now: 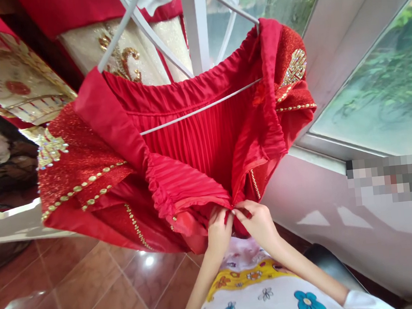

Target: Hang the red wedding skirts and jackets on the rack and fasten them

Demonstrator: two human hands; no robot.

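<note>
A red pleated skirt with an elastic waistband, glittery side panels and gold bead trim hangs from a white wire hanger. Its front opening comes together low in the middle of the view. There my left hand pinches the fabric edge, the fingers partly hidden by the cloth. Close beside it, my right hand pinches the other edge of the opening between thumb and forefinger. The fingertips of both hands nearly meet; any fastener between them is too small to make out.
Behind the skirt stands a white metal frame with scrolls. More red and cream embroidered garments hang at the left. Windows and a pale wall close off the right. A dark seat is by my right arm, above a tiled floor.
</note>
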